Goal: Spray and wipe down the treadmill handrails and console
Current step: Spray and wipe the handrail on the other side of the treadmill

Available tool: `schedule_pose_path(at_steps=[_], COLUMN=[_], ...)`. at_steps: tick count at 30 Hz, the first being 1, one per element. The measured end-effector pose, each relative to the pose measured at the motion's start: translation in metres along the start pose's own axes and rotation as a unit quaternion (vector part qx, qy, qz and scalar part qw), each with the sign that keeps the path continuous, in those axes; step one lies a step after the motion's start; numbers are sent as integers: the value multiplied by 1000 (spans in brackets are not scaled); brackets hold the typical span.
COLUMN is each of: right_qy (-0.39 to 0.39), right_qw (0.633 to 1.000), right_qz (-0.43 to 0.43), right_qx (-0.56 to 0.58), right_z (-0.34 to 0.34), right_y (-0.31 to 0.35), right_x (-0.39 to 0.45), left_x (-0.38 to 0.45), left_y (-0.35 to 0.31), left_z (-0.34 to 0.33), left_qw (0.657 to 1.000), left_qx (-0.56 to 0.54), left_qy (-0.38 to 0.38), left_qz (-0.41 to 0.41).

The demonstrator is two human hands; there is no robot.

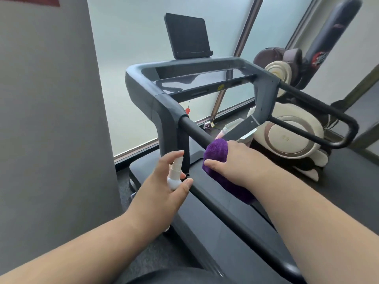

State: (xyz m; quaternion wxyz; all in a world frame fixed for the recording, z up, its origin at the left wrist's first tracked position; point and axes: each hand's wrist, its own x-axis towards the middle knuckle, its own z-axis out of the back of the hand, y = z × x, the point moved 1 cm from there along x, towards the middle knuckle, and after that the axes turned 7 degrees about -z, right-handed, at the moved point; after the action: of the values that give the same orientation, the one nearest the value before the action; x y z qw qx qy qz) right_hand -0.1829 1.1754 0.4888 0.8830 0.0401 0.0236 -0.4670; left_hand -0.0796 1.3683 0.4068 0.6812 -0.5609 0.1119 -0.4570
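The grey treadmill frame fills the middle, its glossy console (205, 78) lying across the top under a dark tablet stand (187, 35). The black left handrail (194, 131) runs from the console corner down toward me. My right hand (233, 160) grips a purple cloth (216, 155) wrapped around that rail. My left hand (164, 187) holds a small white spray bottle (175, 173) just left of the rail, nozzle up. The right handrail (320, 105) loops at the far side, untouched.
A grey wall (51, 119) stands close on the left. Frosted windows lie behind the console. A cream and brown massage chair (291, 136) and a dark punching bag (332, 33) crowd the right side. The treadmill deck (225, 228) runs below my arms.
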Motion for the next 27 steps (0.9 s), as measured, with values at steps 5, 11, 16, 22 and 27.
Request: schedule_pose_path(at_steps=[5,11,16,22,27], right_qy=[-122,-84,-59,-92,-112], right_qw=[984,993,997,995,991], right_qz=[-29,-3,22,23,3], right_qx=[-126,-79,-43,-32,-77], right_z=[-14,-8,-2,-9,-12], right_y=[34,98,105,41,55], right_x=[17,74,84,40,50], left_x=[1,-2,6,16,27], left_y=[12,19,17,21,26], left_z=[15,25,31,24,18], left_qw=[1000,1000,1000,999,999], left_qx=[-2,-5,-1,-26,-29], left_qy=[2,12,9,22,29], left_qz=[-6,11,11,2,-5])
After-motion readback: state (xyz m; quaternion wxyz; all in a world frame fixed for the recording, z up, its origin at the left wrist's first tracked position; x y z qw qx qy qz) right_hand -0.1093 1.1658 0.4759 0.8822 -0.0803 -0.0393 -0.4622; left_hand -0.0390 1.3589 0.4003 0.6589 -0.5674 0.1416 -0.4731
